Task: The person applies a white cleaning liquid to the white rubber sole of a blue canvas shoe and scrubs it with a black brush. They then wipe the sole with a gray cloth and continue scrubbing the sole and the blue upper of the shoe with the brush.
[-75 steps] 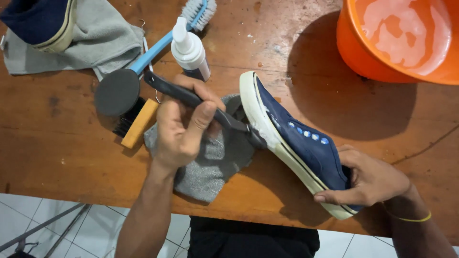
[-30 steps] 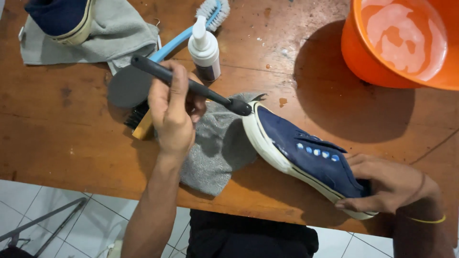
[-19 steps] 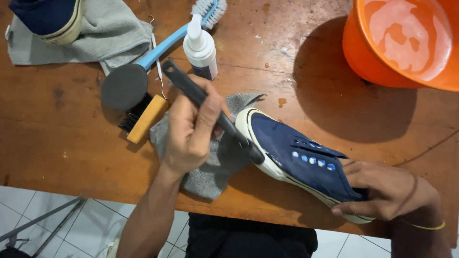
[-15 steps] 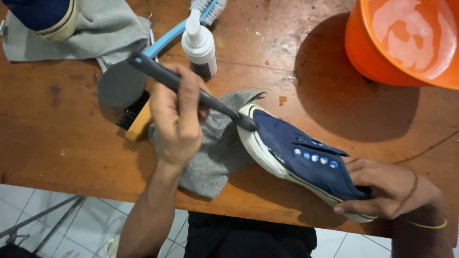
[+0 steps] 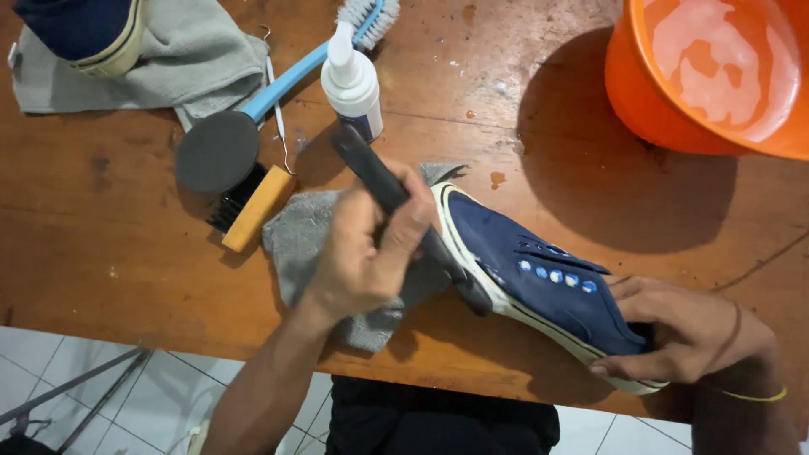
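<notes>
left hand (image 5: pixel 362 261) keeps a closed grip on a dark brush handle (image 5: pixel 379 181), its head now down at the sole edge of the navy sneaker (image 5: pixel 539 278); half a second back it sat at the toe, so the scrubbing has moved along the rim. right hand (image 5: pixel 683 333) wraps the heel, shoe tilted over a grey cloth (image 5: pixel 308 244) at counter centre. at 1 o'clock an orange basin (image 5: pixel 640 93) holds foamy water. at 11 o'clock stands a white bottle (image 5: pixel 352 84).
</notes>
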